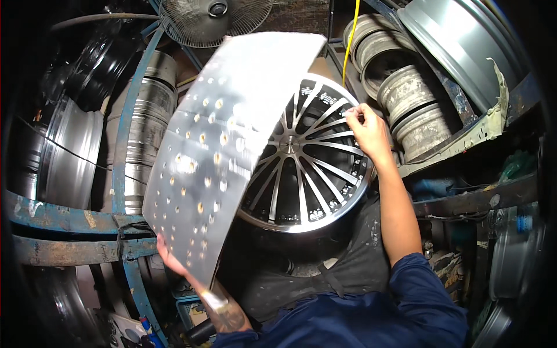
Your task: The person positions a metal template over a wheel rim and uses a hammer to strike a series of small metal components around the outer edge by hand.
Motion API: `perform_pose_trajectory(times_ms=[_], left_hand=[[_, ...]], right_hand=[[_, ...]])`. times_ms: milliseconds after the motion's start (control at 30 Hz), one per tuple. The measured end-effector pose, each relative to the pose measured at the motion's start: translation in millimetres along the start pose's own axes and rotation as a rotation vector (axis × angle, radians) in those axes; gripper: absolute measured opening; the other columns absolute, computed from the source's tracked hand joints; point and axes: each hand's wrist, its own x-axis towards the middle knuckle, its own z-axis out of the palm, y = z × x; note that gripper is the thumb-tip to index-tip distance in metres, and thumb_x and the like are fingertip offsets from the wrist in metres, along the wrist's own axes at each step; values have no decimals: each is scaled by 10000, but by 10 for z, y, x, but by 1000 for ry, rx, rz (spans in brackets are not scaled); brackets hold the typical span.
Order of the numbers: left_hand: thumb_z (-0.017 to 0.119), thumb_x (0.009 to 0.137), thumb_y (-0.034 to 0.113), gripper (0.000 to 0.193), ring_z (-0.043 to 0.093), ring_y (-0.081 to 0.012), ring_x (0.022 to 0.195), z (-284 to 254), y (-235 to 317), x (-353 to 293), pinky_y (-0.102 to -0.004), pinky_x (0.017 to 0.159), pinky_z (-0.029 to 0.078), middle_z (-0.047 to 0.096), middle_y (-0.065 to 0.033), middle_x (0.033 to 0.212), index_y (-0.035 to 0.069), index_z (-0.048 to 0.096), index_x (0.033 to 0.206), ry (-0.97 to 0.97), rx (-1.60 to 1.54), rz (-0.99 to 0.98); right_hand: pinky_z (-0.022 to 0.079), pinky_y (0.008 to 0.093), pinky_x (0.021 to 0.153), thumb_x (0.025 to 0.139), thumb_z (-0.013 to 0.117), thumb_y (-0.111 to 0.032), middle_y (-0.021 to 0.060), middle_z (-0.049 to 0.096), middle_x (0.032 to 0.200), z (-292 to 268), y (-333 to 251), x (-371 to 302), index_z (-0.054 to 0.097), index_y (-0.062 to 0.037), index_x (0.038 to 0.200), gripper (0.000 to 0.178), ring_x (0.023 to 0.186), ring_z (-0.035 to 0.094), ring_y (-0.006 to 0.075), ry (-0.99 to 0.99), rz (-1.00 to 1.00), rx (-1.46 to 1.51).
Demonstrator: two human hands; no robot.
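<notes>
A large shiny sheet (209,156), dotted with rows of small round marks or pieces, is tilted over the left part of an alloy wheel (307,148). My left hand (172,260) grips its lower left edge; part of the hand is behind the sheet. The wheel has silver spokes over black, a polished lip and small studs near the rim. Over the wheel's right rim is my right hand (366,130), thumb and fingertips pinched together. What it pinches, if anything, is too small to tell.
A fan (216,17) stands at the far side. Blue metal racks (64,214) with bare wheel rims (69,151) line the left. More worn rims (406,93) are stacked at the right, beside a hanging yellow cable (350,40). A bottle with a blue cap (524,224) sits at far right.
</notes>
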Motion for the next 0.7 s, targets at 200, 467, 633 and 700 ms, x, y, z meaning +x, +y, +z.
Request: perform_pose_trajectory(times_ms=[200,467,633,700], left_hand=[[435,999,370,479,599,-279,1149,374,-220,-416,-438,987,484,611,-122,1281,21,565,1301,371,256,-69],[493,1029,249,350,684,-262,994,-200,-738,-288,-380,913,541,701,-166,1117,-28,636,1187,304,-55,-342],[444,1055,208,347,679,-221,965,-117,-551,-307,-298,857,557,690,-170,1112,-68,599,1199,294,-51,-91],[439,1061,206,346,665,-182,897,-25,-463,-206,-260,795,560,686,-139,1080,-75,599,1186,449,456,96]], right_hand=[[523,418,815,880,612,-154,185,713,987,77,358,7,644,21,1111,292,950,674,366,269,-505,112],[522,324,769,894,652,-121,132,727,936,-244,214,42,698,19,1047,213,845,679,184,-66,-117,262],[491,239,680,909,670,-110,20,690,815,-260,41,-7,704,11,1013,163,730,605,62,-91,-58,360],[490,240,679,909,671,-117,19,689,813,-239,20,-1,703,12,1017,171,728,605,65,-133,-66,366]])
